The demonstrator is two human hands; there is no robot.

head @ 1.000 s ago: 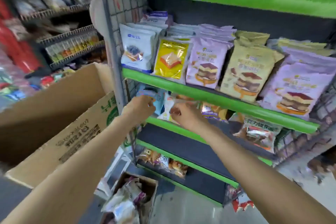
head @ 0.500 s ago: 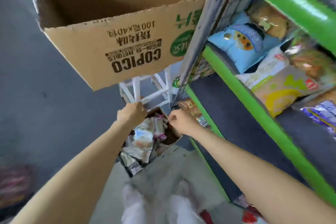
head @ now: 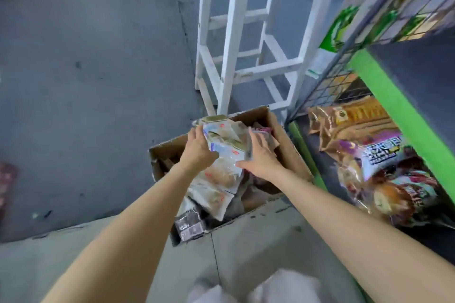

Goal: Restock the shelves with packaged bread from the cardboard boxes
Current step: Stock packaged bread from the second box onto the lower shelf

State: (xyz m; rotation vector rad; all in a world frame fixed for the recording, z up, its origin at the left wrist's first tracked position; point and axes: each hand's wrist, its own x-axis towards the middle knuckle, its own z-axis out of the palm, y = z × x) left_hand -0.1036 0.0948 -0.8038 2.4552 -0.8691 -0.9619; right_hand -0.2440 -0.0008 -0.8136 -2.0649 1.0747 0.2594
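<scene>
Both hands, left (head: 198,149) and right (head: 261,155), are gripping clear crinkly bread packets (head: 225,147) inside the brown cardboard box (head: 290,145) (still well stocked); shelving is pending.

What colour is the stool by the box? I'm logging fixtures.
White stool; head view.

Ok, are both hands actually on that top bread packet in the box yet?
Touching. The head view shows the left hand and right hand pressed against opposite sides of the top bread packet in the cardboard box.
</scene>
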